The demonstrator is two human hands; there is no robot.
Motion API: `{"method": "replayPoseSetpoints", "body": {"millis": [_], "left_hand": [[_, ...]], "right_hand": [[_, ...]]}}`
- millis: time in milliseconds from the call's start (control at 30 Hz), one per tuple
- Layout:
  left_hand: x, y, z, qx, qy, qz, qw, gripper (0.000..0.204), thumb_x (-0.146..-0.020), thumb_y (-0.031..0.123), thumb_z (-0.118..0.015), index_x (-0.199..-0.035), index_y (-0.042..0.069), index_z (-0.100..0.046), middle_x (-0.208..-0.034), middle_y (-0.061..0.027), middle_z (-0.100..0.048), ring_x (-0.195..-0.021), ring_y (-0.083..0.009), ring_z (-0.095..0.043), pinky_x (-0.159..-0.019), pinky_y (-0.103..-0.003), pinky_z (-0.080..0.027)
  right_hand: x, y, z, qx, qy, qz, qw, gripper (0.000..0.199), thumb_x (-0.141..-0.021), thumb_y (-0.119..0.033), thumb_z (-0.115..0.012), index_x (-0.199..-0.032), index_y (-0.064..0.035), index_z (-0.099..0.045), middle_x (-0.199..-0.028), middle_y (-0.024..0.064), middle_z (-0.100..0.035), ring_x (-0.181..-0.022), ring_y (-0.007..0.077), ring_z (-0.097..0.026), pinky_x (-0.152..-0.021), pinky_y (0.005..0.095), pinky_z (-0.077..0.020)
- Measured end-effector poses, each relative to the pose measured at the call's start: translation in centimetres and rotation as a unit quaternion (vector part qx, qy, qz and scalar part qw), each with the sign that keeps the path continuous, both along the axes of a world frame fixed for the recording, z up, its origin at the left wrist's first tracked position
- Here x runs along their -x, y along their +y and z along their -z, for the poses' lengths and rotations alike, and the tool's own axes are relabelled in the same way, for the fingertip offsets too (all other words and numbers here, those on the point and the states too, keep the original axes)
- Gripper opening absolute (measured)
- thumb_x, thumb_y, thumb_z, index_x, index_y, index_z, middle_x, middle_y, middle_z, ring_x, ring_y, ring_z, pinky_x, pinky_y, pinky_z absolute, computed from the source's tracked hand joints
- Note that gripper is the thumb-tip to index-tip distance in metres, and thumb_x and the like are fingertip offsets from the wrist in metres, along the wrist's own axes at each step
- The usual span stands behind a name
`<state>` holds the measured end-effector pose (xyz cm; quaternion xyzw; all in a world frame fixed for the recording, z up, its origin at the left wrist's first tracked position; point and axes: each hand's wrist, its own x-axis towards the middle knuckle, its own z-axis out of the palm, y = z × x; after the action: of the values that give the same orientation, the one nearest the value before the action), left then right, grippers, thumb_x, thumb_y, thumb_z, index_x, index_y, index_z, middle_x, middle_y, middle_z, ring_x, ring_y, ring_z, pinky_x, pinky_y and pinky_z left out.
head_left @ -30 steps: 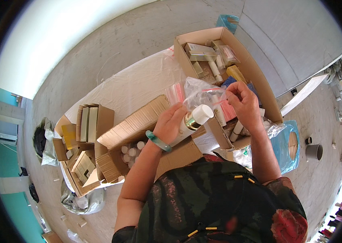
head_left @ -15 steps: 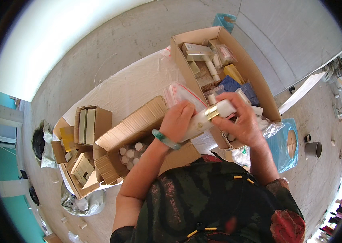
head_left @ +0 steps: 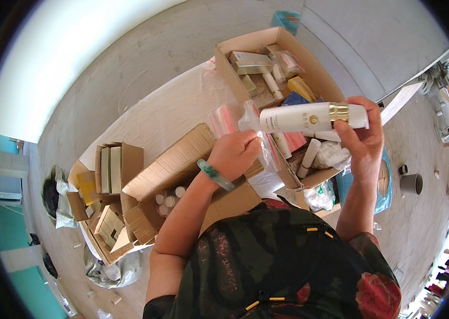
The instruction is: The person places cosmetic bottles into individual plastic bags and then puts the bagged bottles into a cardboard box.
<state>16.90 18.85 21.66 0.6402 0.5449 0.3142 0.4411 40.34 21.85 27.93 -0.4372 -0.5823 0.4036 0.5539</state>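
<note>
A white bottle with a gold band (head_left: 285, 118) lies level in the grip of my right hand (head_left: 363, 139), fingers round its capped end. My left hand (head_left: 235, 153), with a green bangle on the wrist, is closed on a clear plastic zip bag (head_left: 249, 116) whose red seal line shows. The bottle's base end is just above and beside that bag. Below the bottle stands a large open carton (head_left: 349, 87) holding small boxes, white tubes (head_left: 308, 158) and wrapped packets. Under my left forearm is another open carton (head_left: 168, 159) with several white-capped bottles (head_left: 170, 201).
A white-covered table (head_left: 166, 101) carries the cartons. More zip bags (head_left: 223, 120) lie near my left hand. At left are a small carton with upright boxes (head_left: 133, 165) and a tray-like box (head_left: 108, 228). A grey bucket (head_left: 411, 184) and blue plastic wrap (head_left: 386, 186) are at right.
The bottle has moved right and up, away from my left hand, and now lies nearly level in my right hand. The zip bag in my left hand shows more fully.
</note>
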Motion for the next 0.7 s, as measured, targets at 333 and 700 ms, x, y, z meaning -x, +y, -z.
{"method": "replayPoseSetpoints", "body": {"millis": [333,700], "left_hand": [[-0.7,1.2,1.1,-0.246,0.02,0.028,0.969,0.011,-0.078,0.008,-0.055,-0.082,-0.002,-0.059,-0.089,-0.0126,-0.059,-0.072,-0.0235,-0.057,-0.064,-0.032,-0.045],[-0.7,1.6,0.3,-0.182,-0.012,0.049,0.982,0.013,-0.081,0.009,-0.053,-0.076,-0.003,-0.056,-0.1,-0.013,-0.061,-0.066,-0.0131,-0.053,-0.059,-0.026,-0.043]], "right_hand": [[-1.6,0.0,0.8,0.065,0.117,-0.038,0.99,0.04,-0.074,-0.014,-0.066,-0.109,-0.004,-0.051,-0.091,0.0037,-0.058,-0.085,0.0116,-0.054,-0.079,0.0256,-0.042],[-2.4,-0.3,1.9,0.073,0.007,-0.003,0.997,0.037,-0.074,-0.005,-0.066,-0.108,-0.0047,-0.051,-0.092,0.0038,-0.055,-0.084,0.01,-0.052,-0.076,0.0245,-0.0435]]}}
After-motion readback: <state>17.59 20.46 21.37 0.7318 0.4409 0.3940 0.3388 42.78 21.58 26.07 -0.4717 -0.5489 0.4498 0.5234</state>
